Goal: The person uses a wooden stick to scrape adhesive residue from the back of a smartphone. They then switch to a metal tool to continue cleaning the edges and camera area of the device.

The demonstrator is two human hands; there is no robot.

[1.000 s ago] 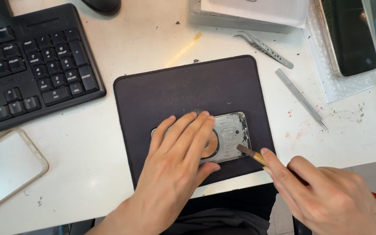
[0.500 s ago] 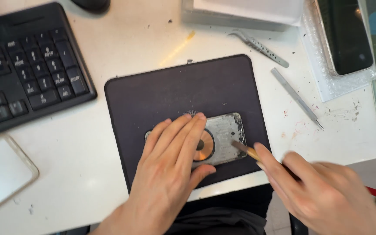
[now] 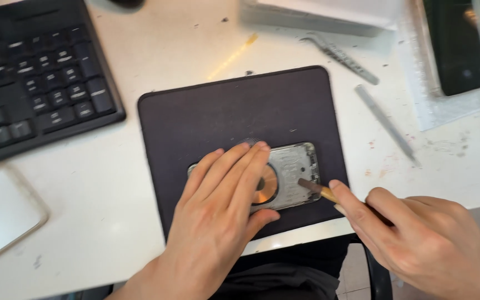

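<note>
The left hand (image 3: 218, 216) lies flat, fingers stretched out and close together, pressing down on an opened phone housing (image 3: 290, 175) that rests on a dark mat (image 3: 206, 122) near the mat's front edge. The palm and fingers cover the left half of the housing; the right half shows a silvery inner frame and, just beside the fingertips, a round copper-coloured coil (image 3: 263, 191). The right hand (image 3: 423, 244) is closed around a thin tool with a pale handle and a dark tip (image 3: 309, 186), pinched between the thumb and the extended forefinger; the tip touches the inside of the housing near its right end, while the rest of the handle is hidden within the hand. The mat sits on a white counter (image 3: 112, 166), which is speckled with small marks to the right. A black keyboard (image 3: 34, 72) lies to the left of the mat, well apart from the hands, and a pale phone-shaped slab (image 3: 1, 216) lies near the counter's left front corner. Behind the mat are a yellowish stick (image 3: 231, 55) and metal tweezers (image 3: 340, 55); a slim grey metal tool (image 3: 387, 125) lies to the right of the mat, and a dark phone (image 3: 456, 44) rests on a pale sheet at the far right.
</note>
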